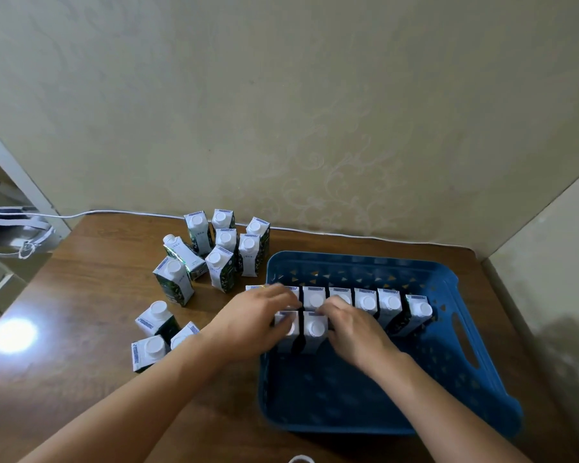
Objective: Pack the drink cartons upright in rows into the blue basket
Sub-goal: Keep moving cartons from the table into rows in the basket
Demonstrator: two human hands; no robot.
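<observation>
The blue basket [448, 379] sits on the right of the wooden table. A row of several upright cartons [390, 305] with white caps stands along its far side. In front of that row, at the left, stand two more cartons [315, 330]. My left hand [258, 315] grips the left one of the two. My right hand [351, 325] holds the right one, fingers curled over its far edge. Several loose cartons [226, 243] stand on the table behind the basket's left corner, one lying tilted [181, 252].
Three more cartons [154, 332] stand near my left forearm. A white cable [121, 212] runs along the wall at the table's back edge. A grey-white object [10, 235] lies off the table's far left. The basket's near half shows its bare floor.
</observation>
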